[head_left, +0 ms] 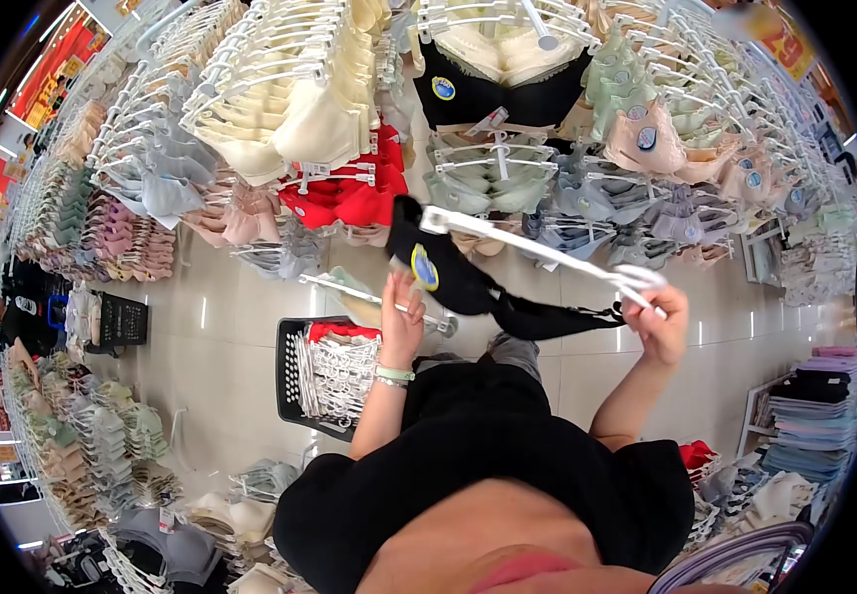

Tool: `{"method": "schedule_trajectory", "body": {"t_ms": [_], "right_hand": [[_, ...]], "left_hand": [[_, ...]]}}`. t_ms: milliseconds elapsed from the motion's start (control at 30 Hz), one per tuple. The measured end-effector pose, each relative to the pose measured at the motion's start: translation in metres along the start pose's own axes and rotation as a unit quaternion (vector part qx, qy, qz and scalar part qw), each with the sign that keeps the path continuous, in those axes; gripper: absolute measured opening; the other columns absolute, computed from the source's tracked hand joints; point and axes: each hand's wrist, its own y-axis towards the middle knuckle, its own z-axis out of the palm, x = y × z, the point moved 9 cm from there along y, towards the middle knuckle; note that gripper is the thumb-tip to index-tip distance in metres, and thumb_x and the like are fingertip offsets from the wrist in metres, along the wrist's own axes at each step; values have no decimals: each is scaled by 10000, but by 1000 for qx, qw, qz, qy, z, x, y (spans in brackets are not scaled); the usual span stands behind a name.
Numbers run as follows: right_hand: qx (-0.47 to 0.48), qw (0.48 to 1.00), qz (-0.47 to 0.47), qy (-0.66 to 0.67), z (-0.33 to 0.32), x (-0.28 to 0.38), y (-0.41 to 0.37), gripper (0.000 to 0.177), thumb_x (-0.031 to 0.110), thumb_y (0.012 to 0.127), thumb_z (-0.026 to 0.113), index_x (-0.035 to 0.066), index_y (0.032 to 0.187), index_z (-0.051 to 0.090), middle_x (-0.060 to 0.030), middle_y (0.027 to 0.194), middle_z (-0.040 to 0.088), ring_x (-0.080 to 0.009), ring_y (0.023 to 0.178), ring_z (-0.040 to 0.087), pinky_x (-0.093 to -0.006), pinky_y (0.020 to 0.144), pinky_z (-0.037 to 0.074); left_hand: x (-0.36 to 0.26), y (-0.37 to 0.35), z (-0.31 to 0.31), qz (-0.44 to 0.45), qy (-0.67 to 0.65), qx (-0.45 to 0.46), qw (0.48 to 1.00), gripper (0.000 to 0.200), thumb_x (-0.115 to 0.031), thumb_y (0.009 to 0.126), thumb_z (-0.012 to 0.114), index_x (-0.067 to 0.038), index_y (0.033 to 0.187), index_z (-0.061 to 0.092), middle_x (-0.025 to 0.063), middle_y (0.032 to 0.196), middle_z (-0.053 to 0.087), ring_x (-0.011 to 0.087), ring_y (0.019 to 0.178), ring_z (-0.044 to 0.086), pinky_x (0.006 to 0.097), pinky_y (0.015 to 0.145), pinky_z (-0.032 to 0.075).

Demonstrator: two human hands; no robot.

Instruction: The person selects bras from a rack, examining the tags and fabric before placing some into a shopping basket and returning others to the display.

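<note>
A black bra (523, 312) with a round blue-and-yellow sticker hangs tilted from a white hanger (537, 246) in front of me. My right hand (658, 315) is closed around the hanger's right end, by its hook. My left hand (404, 305) has its fingers curled around a second white hanger (334, 287), just left of the black bra. A pale green bra (357, 303) hangs from that second hanger, partly hidden behind my left hand. Below my left wrist stands a dark basket (290, 401) holding many white hangers and something red.
Ahead, racks carry rows of cream bras (320, 119), red bras (339, 198) and another black bra (508, 99). Folded goods (809, 426) are stacked on a shelf at right. More racks (92, 426) and a dark crate (122, 322) are at left, on pale floor tiles (211, 346).
</note>
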Motion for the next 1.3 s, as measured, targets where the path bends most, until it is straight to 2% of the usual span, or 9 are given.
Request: {"method": "schedule_trajectory", "body": {"t_ms": [33, 67, 100, 200, 300, 467, 567, 933, 1300], "right_hand": [[3, 999, -16, 41, 1, 4, 4, 225, 175, 757, 601, -44, 756, 549, -21, 571, 459, -50, 462, 378, -181, 420, 269], [8, 996, -32, 80, 0, 8, 10, 221, 160, 778, 579, -57, 773, 534, -23, 555, 442, -54, 438, 366, -183, 407, 268], [-10, 995, -19, 98, -3, 4, 15, 205, 144, 791, 562, -59, 779, 532, -17, 555, 436, -53, 431, 356, -185, 407, 267], [-35, 989, 30, 138, -10, -19, 32, 178, 109, 814, 532, -68, 825, 542, 5, 568, 409, -44, 425, 322, -190, 422, 266], [-38, 982, 57, 175, -9, -36, 49, 173, 102, 822, 523, -67, 848, 551, 10, 570, 413, -47, 441, 333, -195, 439, 268], [-58, 977, 97, 178, -14, -59, 61, 172, 103, 845, 500, -58, 855, 557, 14, 581, 417, -48, 456, 334, -199, 454, 267], [-45, 977, 96, 186, -15, -61, 66, 168, 97, 846, 498, -60, 855, 559, 14, 579, 415, -46, 455, 329, -199, 462, 272], [-74, 992, 77, 69, -39, -63, 90, 182, 96, 825, 537, -70, 882, 587, -15, 603, 494, -47, 482, 364, -204, 476, 294], [-87, 996, -11, 21, -60, -30, 179, 187, 97, 799, 585, -68, 885, 600, -10, 604, 510, -23, 426, 324, -177, 404, 239]], "left_hand": [[-8, 3, -29, 131, 384, 34, 913, 425, -256, 880, 451, -53, 1243, 367, 55, 1105, 488, 139, 643, 500, 229, 573, 400], [-10, -7, 5, 241, 700, 61, 669, 460, -268, 872, 462, -60, 1262, 338, 65, 1179, 465, 198, 743, 558, 273, 685, 449], [4, -16, -2, 131, 585, 37, 799, 512, -348, 865, 440, -64, 1275, 329, 84, 1259, 424, 287, 942, 544, 348, 877, 390], [29, -21, 9, 18, 273, 74, 959, 587, -466, 836, 382, -70, 1268, 350, 91, 1242, 439, 246, 815, 529, 313, 745, 399], [50, -34, 32, -152, -238, 105, 954, 735, -643, 793, 294, -80, 1257, 381, 101, 1217, 462, 185, 624, 508, 259, 546, 413], [20, -33, 83, -92, -97, 167, 977, 700, -674, 782, 291, -126, 1188, 447, 140, 1061, 557, 116, 457, 405, 209, 402, 298], [29, -31, 55, -124, 32, -47, 991, 226, -316, 896, 434, -107, 840, 500, -3, 608, 516, 74, 387, 352, 197, 371, 278], [-1, -28, 104, 70, 247, -102, 961, 274, -111, 846, 542, -106, 600, 423, -36, 459, 380, 50, 363, 358, 194, 358, 293], [18, -10, 114, 63, 90, -22, 994, 271, -174, 895, 455, -108, 645, 375, -15, 528, 357, 92, 449, 352, 230, 446, 311]]}}
